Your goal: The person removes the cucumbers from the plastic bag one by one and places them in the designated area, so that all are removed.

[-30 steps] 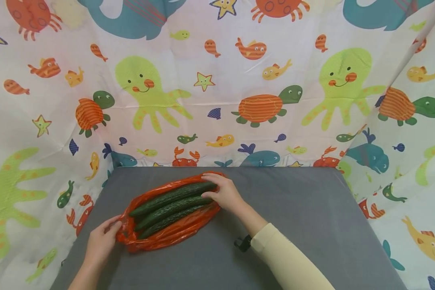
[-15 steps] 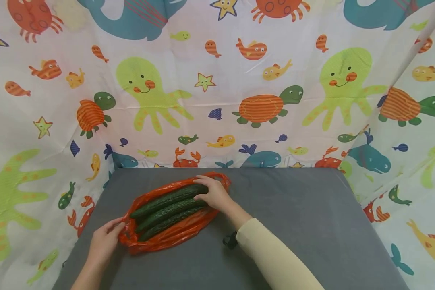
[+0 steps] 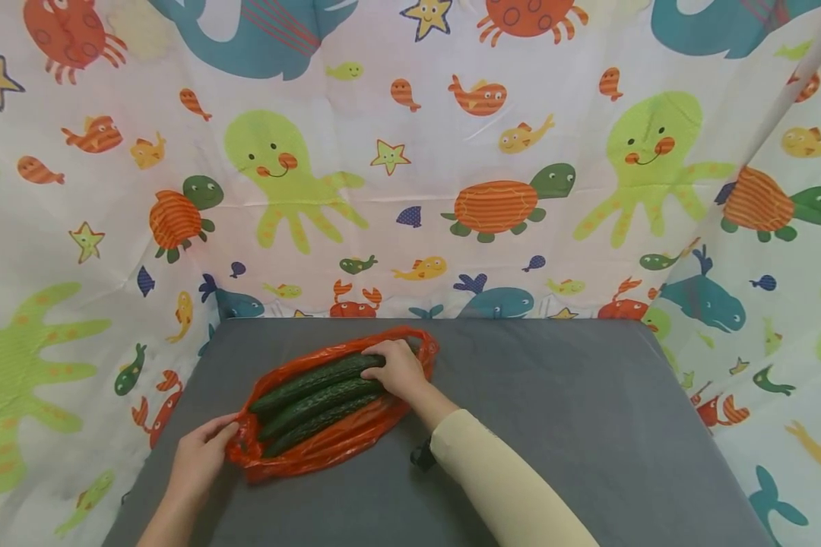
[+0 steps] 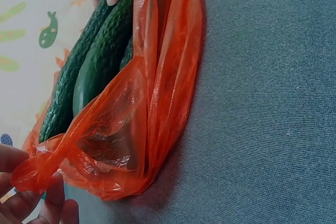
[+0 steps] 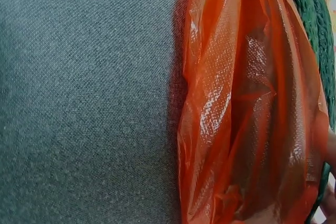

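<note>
Three dark green cucumbers lie side by side in a red plastic bag [image 3: 345, 450], spread open on the grey table. In the head view, my left hand [image 3: 200, 454] pinches the bag's near left end between thumb and fingers; the left wrist view shows the bunched plastic [image 4: 32, 174] there. My right hand [image 3: 398, 371] reaches over the bag's right end and grips the topmost cucumber [image 3: 315, 380] near its far end, thumb on the near side. The middle cucumber [image 3: 318, 404] and the lowest cucumber [image 3: 324, 428] rest beside it. In the right wrist view the bag [image 5: 210, 108] hides most of this hand.
The grey table [image 3: 554, 425] extends to the right of the bag and in front of it. A white curtain [image 3: 410, 228] printed with sea animals hangs behind the table and along both sides. A small black item [image 3: 422, 456] sits at the right wrist.
My right hand has moved left along the cucumbers, so more of the bag's right end shows. The left hand has kept its pinch on the bag. The head view has shifted slightly.
</note>
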Available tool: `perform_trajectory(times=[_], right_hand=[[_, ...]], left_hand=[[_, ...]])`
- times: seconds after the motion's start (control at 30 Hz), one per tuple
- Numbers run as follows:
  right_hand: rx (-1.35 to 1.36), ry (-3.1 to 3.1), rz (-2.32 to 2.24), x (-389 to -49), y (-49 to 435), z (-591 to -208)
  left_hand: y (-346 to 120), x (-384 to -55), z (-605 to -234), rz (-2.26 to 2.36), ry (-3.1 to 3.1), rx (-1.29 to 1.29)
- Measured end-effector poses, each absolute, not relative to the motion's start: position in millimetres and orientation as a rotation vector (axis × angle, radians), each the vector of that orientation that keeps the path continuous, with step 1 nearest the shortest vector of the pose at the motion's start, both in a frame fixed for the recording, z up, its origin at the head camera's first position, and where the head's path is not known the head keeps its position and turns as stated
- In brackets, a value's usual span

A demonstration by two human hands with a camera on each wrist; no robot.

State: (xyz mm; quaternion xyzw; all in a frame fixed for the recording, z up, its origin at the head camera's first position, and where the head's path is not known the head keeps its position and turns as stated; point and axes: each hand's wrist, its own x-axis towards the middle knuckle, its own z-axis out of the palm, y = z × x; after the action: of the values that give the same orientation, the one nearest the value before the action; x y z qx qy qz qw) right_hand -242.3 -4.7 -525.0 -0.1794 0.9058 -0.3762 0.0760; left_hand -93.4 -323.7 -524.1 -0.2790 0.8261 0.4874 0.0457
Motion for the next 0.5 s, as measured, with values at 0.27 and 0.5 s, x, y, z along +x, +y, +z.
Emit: perform_trajectory(times=[0.27, 0.5], right_hand=[[-0.663, 2.735, -1.176, -244.5, -6.0, -517.7], [-0.662, 2.716, -1.241, -243.6, 3.1, -513.5]], left_hand=[[-326.0, -91.6, -523.5, 1.498, 2.522, -0.826], [-326.7, -91.0, -522.3, 1.504, 2.518, -0.831]])
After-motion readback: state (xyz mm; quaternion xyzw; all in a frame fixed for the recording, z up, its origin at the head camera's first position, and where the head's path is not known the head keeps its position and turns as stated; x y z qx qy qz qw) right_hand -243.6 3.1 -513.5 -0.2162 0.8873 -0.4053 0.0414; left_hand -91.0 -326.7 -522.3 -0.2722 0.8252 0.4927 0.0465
